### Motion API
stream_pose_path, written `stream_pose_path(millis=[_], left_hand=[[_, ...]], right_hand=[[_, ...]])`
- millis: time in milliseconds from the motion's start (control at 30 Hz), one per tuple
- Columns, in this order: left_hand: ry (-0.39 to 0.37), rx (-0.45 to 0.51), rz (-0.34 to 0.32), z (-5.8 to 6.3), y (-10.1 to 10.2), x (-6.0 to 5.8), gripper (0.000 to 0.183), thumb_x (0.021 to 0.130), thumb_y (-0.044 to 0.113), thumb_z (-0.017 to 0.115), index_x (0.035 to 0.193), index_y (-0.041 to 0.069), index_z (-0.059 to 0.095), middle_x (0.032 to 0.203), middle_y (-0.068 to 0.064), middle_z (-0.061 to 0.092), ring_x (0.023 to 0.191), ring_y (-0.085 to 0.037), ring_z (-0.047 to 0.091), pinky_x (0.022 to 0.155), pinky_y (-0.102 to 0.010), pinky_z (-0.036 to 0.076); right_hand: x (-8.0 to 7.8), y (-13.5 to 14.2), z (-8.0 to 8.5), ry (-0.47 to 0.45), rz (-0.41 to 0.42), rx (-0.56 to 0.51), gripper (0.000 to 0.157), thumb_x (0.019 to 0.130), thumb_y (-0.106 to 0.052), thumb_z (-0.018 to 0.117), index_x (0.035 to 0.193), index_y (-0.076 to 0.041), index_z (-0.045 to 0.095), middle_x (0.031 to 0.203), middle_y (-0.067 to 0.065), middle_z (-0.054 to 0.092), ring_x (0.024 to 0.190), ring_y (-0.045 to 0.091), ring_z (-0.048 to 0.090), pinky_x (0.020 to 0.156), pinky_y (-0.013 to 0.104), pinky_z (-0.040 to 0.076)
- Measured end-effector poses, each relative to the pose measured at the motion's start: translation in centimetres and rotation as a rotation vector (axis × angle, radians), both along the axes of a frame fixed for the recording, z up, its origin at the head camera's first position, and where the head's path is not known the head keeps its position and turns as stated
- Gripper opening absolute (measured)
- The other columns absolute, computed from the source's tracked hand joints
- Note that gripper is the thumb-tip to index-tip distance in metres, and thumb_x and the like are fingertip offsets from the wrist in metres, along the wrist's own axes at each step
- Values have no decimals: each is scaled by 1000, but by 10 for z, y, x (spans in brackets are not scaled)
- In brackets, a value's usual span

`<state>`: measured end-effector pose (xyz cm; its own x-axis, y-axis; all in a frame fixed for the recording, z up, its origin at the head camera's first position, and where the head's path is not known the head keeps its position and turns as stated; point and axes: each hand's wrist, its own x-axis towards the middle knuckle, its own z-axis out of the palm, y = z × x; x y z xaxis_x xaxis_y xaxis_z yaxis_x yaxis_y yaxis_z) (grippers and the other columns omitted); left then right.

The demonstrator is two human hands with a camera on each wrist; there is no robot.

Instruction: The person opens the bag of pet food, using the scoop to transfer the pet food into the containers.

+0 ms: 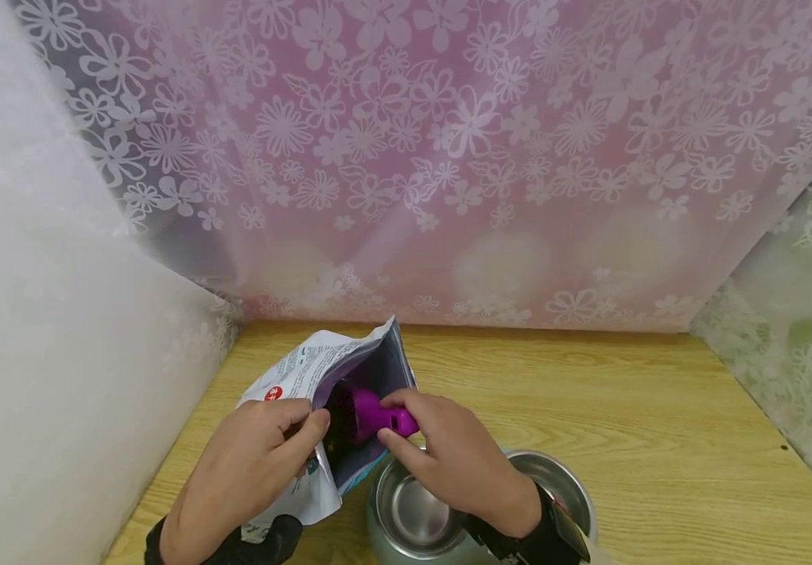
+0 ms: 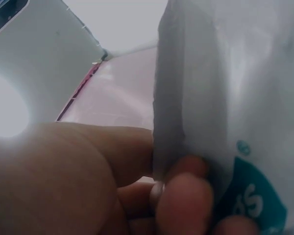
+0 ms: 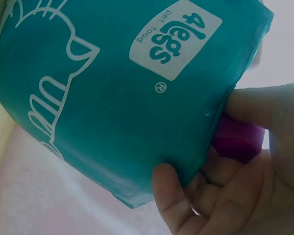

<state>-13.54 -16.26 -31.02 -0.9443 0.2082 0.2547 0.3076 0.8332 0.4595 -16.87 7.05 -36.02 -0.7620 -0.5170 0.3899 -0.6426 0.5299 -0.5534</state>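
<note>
Head view: the left hand (image 1: 253,447) pinches an open pet-food bag (image 1: 314,361), the right hand (image 1: 451,447) grips a purple scoop (image 1: 372,414) in its mouth. Left-wrist view: fingers (image 2: 185,203) clasp the bag's edge. Right-wrist view: a "4legs" label (image 3: 175,40) shows.

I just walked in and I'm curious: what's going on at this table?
A person is handling pet food packaging with both hands. The left hand pinches the edge of an open bag printed "4legs pet food". The right hand holds a purple scoop by its handle, with its head inside the bag's mouth; whether it's loaded isn't clear. Metal bowls sit on the wooden table, partly hidden by the right hand and wrist.
</note>
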Motion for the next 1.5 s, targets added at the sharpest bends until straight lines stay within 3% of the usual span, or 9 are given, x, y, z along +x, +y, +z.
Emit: stream_pose_path(millis=[100,233,400,633,833,1000,1200,1367,1500], left_hand=[[-9,4,-6,0,0,-1,42,99,36,50,57,30,47,48,19,43,44,-3,41,42,-24,33],[-26,7,-9,1,0,-1,42,99,37,50,58,29,48,49,18,44,44,-4,41,42,-24,33],[-39,5,-4,1,0,-1,42,99,37,50,58,29,48,49,18,45,45,-4,42,42,-24,33],[-28,12,-2,0,-1,0,42,99,37,50,58,30,47,49,19,44,45,-3,42,42,-24,32],[-18,25,-2,-1,-3,-1,42,99,34,52,58,30,47,49,20,45,45,-3,42,42,-23,33],[-23,43,-1,-1,-4,-1,41,99,33,52,58,29,48,50,18,45,45,-4,41,41,-23,32],[21,49,-8,-1,-4,-3,43,99,30,53,56,31,46,48,21,43,44,-3,41,41,-24,32],[38,57,-15,-2,-5,-3,44,99,30,52,56,31,45,48,22,43,43,-2,41,41,-23,32],[58,62,-22,-3,-7,-3,44,99,29,53,56,30,44,49,22,43,44,-2,41,41,-23,32]], right_hand=[[-1,-1,0,-23,-31,0,40,96,-49,52,119,-17,61,90,-18,58,67,2,52,61,20,45],[-2,-2,-1,-39,-109,-22,46,94,-56,51,118,-19,64,86,-18,60,58,4,48,53,21,42],[-3,-6,-5,6,-158,-79,46,89,-58,55,109,-20,70,78,-21,59,61,2,50,54,19,42],[-3,-9,-11,71,-48,-127,32,91,-45,62,107,-18,71,93,-15,65,78,1,56,67,20,46],[-4,-9,-12,14,-23,-173,37,91,-48,60,113,-19,69,99,-15,65,81,2,57,68,21,47],[-5,-10,-11,-57,-4,-268,36,91,-46,61,113,-18,68,96,-19,64,78,5,57,67,23,48],[-6,-8,-10,-142,61,-371,30,92,-37,64,116,-20,66,88,-14,65,73,8,55,63,23,45],[-6,-9,-9,-195,34,-458,27,91,-30,66,116,-19,66,71,-9,56,59,10,41,49,22,34],[-6,-10,-9,-185,-2,-508,26,91,-27,65,116,-18,66,73,-8,56,62,12,41,49,22,34]])
